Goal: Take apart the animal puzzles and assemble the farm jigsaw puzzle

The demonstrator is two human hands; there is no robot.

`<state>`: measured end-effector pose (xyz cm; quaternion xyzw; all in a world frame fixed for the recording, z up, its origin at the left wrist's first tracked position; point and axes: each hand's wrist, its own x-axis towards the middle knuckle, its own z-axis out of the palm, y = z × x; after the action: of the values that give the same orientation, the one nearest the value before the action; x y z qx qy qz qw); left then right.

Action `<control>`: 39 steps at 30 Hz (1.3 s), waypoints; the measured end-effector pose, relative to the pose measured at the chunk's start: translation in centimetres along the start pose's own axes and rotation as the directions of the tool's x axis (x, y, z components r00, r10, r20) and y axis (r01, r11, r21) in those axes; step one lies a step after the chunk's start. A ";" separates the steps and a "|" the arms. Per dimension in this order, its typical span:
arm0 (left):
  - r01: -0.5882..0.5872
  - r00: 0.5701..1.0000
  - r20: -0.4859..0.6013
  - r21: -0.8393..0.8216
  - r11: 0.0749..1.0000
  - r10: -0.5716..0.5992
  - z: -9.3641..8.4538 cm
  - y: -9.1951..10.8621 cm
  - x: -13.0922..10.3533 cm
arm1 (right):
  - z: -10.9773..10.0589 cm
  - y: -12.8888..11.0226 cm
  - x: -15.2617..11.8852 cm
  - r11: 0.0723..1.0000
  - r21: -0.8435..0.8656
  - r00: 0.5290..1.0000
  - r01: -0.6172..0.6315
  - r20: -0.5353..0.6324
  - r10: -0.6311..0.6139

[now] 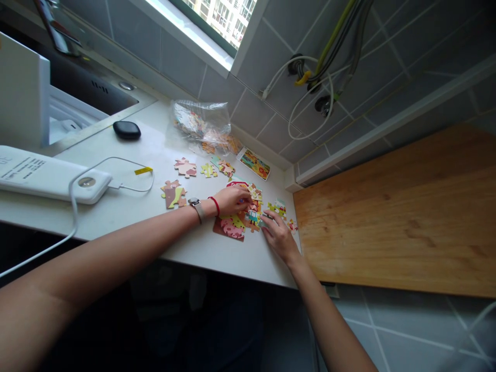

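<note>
My left hand (pixel 231 200), with a watch and a red band at its wrist, lies over a partly joined jigsaw puzzle (pixel 231 227). Its fingers are curled together at a pale yellow puzzle piece (pixel 254 192) near the top; the fingertips are partly hidden. At the puzzle's right edge is my right hand (pixel 279 236), fingers apart and tips close to the pieces. Just beyond it lie loose green-and-yellow puzzle pieces (pixel 277 208). Left of the puzzle sit a brown-and-yellow piece (pixel 173 195), a pink piece (pixel 185 167) and smaller yellow ones (pixel 209 170).
A clear plastic bag (pixel 201 124) of pieces and a picture card (pixel 254 163) lie by the wall. On the left are a black case (pixel 127 130), a white power strip (pixel 50 175) with a cable, and a sink (pixel 96 88). A wooden board (pixel 395 217) borders the right.
</note>
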<state>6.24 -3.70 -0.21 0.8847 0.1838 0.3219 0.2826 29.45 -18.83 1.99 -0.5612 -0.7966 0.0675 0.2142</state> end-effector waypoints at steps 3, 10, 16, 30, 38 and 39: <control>-0.021 1.000 0.008 0.004 1.000 0.021 0.0 0.3 0.0 | 0.3 -0.5 0.3 1.000 -0.003 0.998 0.003 -0.057 -0.003; -0.089 0.996 0.026 0.016 0.996 0.088 0.1 0.7 0.1 | -0.7 -0.5 2.4 0.988 0.127 0.979 -0.083 -0.176 0.105; -0.063 0.997 0.046 0.009 0.998 0.063 -0.2 0.7 0.1 | -1.6 0.2 5.7 0.839 0.516 0.922 -0.173 -0.214 0.322; 0.271 0.931 -0.168 -0.277 0.922 -0.324 -0.4 0.3 0.6 | 5.0 0.9 10.0 0.482 0.852 0.801 -0.206 -0.136 0.583; 0.297 0.904 -0.175 -0.399 0.867 -0.390 -0.9 0.6 0.7 | 4.7 -0.5 9.2 0.484 0.850 0.815 -0.209 -0.122 0.566; 0.302 0.899 -0.176 -0.416 0.858 -0.402 -1.0 0.6 0.8 | 4.6 -0.7 9.1 0.481 0.852 0.818 -0.206 -0.120 0.562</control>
<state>6.22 -3.43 1.16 0.7150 0.3133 0.4051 0.4760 24.36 -10.03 0.51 -0.5687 -0.4662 0.3580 0.5754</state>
